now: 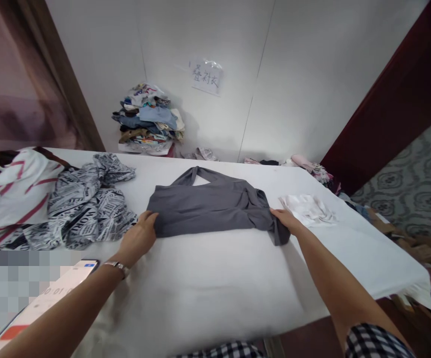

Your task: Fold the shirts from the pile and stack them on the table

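A dark grey shirt lies partly folded across the white table, its long side running left to right. One sleeve loops out at the back, leaving a gap where white cloth shows through. My left hand grips the shirt's left end with the fingers closed around the edge. At the opposite end, my right hand pinches the bunched right edge, below which a loose flap hangs toward me. The fingertips of both hands are partly hidden by the fabric.
White-and-red striped cloth and black-and-white printed cloth are heaped at left. A phone lies at the near left. A white garment rests at right on the table. Stacked clothes stand against the wall.
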Demonstrator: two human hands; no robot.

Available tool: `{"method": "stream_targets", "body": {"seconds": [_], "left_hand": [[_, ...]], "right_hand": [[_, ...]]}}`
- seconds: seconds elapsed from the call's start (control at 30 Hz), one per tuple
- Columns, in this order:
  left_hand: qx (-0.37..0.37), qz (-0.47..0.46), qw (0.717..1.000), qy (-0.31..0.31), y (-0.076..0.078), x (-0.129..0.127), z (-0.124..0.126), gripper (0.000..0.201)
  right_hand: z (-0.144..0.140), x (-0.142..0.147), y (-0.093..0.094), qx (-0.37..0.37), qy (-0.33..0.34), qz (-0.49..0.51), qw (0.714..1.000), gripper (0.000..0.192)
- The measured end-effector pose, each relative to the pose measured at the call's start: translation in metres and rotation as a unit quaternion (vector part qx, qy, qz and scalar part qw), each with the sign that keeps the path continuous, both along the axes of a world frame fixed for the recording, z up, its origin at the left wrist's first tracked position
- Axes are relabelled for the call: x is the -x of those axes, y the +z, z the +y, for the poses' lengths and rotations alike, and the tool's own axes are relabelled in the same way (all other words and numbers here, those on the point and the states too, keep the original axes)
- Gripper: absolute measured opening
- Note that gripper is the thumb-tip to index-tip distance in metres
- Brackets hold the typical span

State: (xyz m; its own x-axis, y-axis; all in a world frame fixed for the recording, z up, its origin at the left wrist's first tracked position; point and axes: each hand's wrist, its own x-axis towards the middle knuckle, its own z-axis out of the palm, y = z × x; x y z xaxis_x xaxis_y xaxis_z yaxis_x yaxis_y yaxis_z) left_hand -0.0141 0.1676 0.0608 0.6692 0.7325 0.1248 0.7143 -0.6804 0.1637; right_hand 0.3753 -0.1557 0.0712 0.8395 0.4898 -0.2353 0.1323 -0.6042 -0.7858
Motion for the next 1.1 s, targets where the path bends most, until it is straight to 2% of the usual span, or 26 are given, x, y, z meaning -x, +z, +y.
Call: {"method": "stream_targets", "body": {"seconds": [0.2,0.33,0.43,0.53,0.6,0.67,0.7,0.73,0.8,0.83,0.87,0.9,0.93,1.0,1.1], "left_hand": [[0.006,0.027,1.0,0.014,0.008,0.002,-0.007,0.05],[0.0,0.02,1.0,0.015,0.009,0.012,-0.005,0.046],[-0.035,0.007,0.999,0.007,0.011,0.017,-0.004,0.043],[-0.026,-0.091,0.995,-0.031,0.019,0.009,-0.013,0.036],[0.065,-0.196,0.975,-0.079,0.028,-0.007,-0.029,0.03],[0.221,-0.289,0.925,-0.108,0.039,-0.029,-0.052,0.03],[0.317,-0.327,0.884,-0.106,0.044,-0.042,-0.063,0.032],[0.423,-0.356,0.828,-0.095,0.047,-0.054,-0.074,0.036],[0.621,-0.385,0.68,-0.054,0.05,-0.074,-0.091,0.042],[0.692,-0.391,0.606,-0.023,0.049,-0.081,-0.096,0.042],[0.735,-0.398,0.548,0.013,0.046,-0.085,-0.099,0.038],[0.754,-0.406,0.514,0.05,0.042,-0.088,-0.099,0.029],[0.754,-0.418,0.5,0.086,0.038,-0.087,-0.099,0.019],[0.729,-0.438,0.508,0.135,0.032,-0.083,-0.093,0.008],[0.717,-0.418,0.541,0.135,0.042,-0.074,-0.081,0.009]], "right_hand": [[0.019,-0.002,0.016,0.017,-0.007,0.053,0.998,0.017],[0.021,-0.005,0.027,-0.053,-0.05,0.087,0.994,0.01],[0.022,-0.012,0.045,-0.125,-0.076,0.11,0.983,0.012],[0.031,-0.013,0.072,-0.19,-0.08,0.131,0.97,0.014],[0.044,-0.003,0.091,-0.238,-0.063,0.146,0.958,0.012],[0.062,0.016,0.105,-0.295,0.013,0.163,0.941,0.014],[0.072,0.028,0.109,-0.315,0.075,0.173,0.93,0.02],[0.081,0.04,0.111,-0.327,0.144,0.18,0.917,0.028],[0.096,0.058,0.107,-0.327,0.244,0.17,0.897,0.04],[0.101,0.063,0.102,-0.318,0.255,0.15,0.901,0.041],[0.104,0.063,0.094,-0.306,0.239,0.121,0.914,0.039],[0.104,0.06,0.084,-0.286,0.203,0.082,0.933,0.035],[0.101,0.054,0.072,-0.249,0.159,0.033,0.955,0.031],[0.088,0.037,0.047,-0.143,0.082,-0.066,0.984,0.03],[0.066,0.016,0.016,-0.016,0.039,-0.155,0.987,0.04]]}}
